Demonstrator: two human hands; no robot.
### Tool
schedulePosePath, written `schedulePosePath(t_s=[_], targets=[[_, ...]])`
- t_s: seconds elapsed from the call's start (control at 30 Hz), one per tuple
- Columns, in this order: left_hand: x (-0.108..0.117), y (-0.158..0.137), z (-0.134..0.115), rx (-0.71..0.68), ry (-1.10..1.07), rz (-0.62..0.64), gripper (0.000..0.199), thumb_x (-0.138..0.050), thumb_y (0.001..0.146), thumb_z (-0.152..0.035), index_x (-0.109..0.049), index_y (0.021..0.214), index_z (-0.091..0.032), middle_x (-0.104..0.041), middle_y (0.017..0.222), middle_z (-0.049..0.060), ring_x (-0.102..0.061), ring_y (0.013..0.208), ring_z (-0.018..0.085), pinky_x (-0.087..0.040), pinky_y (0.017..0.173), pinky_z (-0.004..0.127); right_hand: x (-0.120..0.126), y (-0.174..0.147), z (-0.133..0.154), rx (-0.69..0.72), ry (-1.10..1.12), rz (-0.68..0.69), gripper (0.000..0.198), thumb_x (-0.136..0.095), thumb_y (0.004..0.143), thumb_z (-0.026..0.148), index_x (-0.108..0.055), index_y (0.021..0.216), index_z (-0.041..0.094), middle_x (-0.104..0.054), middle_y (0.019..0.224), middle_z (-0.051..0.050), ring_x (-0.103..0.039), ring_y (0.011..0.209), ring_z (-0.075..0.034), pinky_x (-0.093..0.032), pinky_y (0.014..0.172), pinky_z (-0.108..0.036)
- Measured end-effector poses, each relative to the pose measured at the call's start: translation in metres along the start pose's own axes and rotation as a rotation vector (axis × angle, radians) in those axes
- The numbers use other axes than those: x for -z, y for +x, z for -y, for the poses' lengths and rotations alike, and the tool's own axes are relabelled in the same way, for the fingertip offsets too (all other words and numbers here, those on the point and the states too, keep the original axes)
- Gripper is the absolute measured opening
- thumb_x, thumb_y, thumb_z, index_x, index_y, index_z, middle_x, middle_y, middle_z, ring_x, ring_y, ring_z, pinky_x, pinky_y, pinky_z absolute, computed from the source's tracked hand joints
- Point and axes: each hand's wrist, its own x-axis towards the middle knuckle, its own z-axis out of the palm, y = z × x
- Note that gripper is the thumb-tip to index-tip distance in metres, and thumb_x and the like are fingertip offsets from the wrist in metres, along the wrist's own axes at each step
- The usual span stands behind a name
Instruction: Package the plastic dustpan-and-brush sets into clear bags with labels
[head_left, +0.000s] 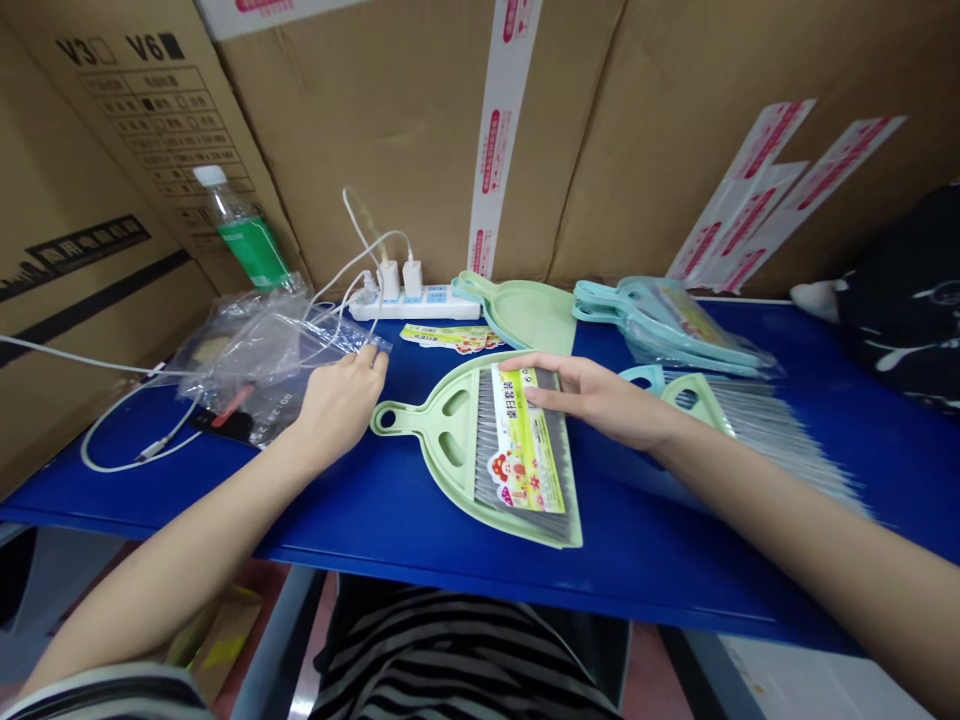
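Note:
A light green dustpan (427,428) lies on the blue table, its handle pointing left, with a grey-bristled brush (486,430) nested in it. On the bristles rests a yellow and white printed label card (529,455) with mushroom drawings. My right hand (592,398) has its thumb and fingers closed at the card's upper end. To the left, my left hand (341,405) pinches the edge of a clear plastic bag (255,350), fingers curled. Its fingertips are partly hidden.
Behind are a power strip (442,303) with chargers, a green dustpan (529,308), label cards (450,338) and bagged blue dustpan sets (667,320). Loose brushes (787,430) lie right. A bottle (251,240) and white cable (94,445) are left; cardboard (405,130) stands behind.

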Motion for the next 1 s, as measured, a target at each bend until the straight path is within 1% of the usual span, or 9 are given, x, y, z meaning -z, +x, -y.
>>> schedulePosePath(t_s=[0.13,0.27,0.47,0.67,0.77,0.9,1.0], targets=[[0.0,0.001,0.002,0.0,-0.013,0.018,0.04,-0.036,0.086,-0.001,-0.052,0.122,-0.011,-0.06,0.121,0.014,-0.065,0.097,0.027,-0.055,0.068,0.034,0.0,0.0,0.001,-0.006,-0.006,0.004,0.053,-0.067,0.076,0.046,-0.057,0.122,0.021,-0.068,0.11,-0.007,-0.064,0.096,-0.021,-0.049,0.088,-0.041],[0.003,0.0,0.003,-0.022,-0.032,0.042,0.044,-0.033,0.084,0.002,-0.052,0.122,-0.012,-0.061,0.12,0.015,-0.066,0.097,0.027,-0.054,0.068,0.032,-0.001,-0.001,0.003,-0.013,-0.005,0.005,0.054,-0.067,0.075,0.046,-0.057,0.122,0.022,-0.068,0.109,-0.006,-0.063,0.097,-0.022,-0.048,0.089,-0.041],[0.004,-0.001,0.003,-0.032,-0.045,0.044,0.042,-0.032,0.083,0.002,-0.053,0.117,-0.012,-0.063,0.111,0.016,-0.066,0.096,0.028,-0.051,0.064,0.032,-0.001,-0.001,0.003,0.0,-0.011,0.004,0.051,-0.067,0.076,0.046,-0.058,0.121,0.023,-0.068,0.109,-0.006,-0.063,0.097,-0.022,-0.048,0.089,-0.043],[0.006,0.0,0.004,0.008,-0.035,0.045,0.043,-0.031,0.082,0.002,-0.052,0.118,-0.009,-0.066,0.102,0.017,-0.068,0.088,0.029,-0.047,0.06,0.031,0.0,0.0,0.003,-0.015,-0.006,0.001,0.054,-0.069,0.074,0.046,-0.058,0.122,0.022,-0.068,0.108,-0.006,-0.064,0.095,-0.021,-0.049,0.089,-0.041],[0.007,0.0,0.004,0.027,-0.035,0.043,0.04,-0.03,0.082,0.002,-0.054,0.112,-0.009,-0.067,0.096,0.016,-0.069,0.086,0.03,-0.046,0.059,0.031,0.0,0.0,0.003,-0.02,-0.015,-0.013,0.055,-0.069,0.073,0.047,-0.059,0.121,0.022,-0.069,0.107,-0.006,-0.064,0.096,-0.022,-0.049,0.089,-0.041],[0.007,-0.001,0.003,-0.009,-0.055,0.058,0.037,-0.033,0.081,0.001,-0.056,0.106,-0.012,-0.067,0.096,0.014,-0.068,0.086,0.031,-0.045,0.059,0.032,0.003,-0.001,0.006,-0.008,-0.036,-0.027,0.053,-0.069,0.073,0.046,-0.06,0.12,0.022,-0.067,0.111,-0.007,-0.062,0.1,-0.023,-0.049,0.089,-0.041],[0.009,-0.003,0.0,-0.065,-0.072,0.089,0.032,-0.037,0.082,-0.004,-0.057,0.105,-0.013,-0.068,0.097,0.013,-0.068,0.086,0.032,-0.046,0.059,0.033,0.007,-0.005,0.013,0.005,-0.045,-0.058,0.052,-0.067,0.074,0.045,-0.06,0.12,0.023,-0.066,0.114,-0.008,-0.063,0.1,-0.024,-0.051,0.086,-0.041]])
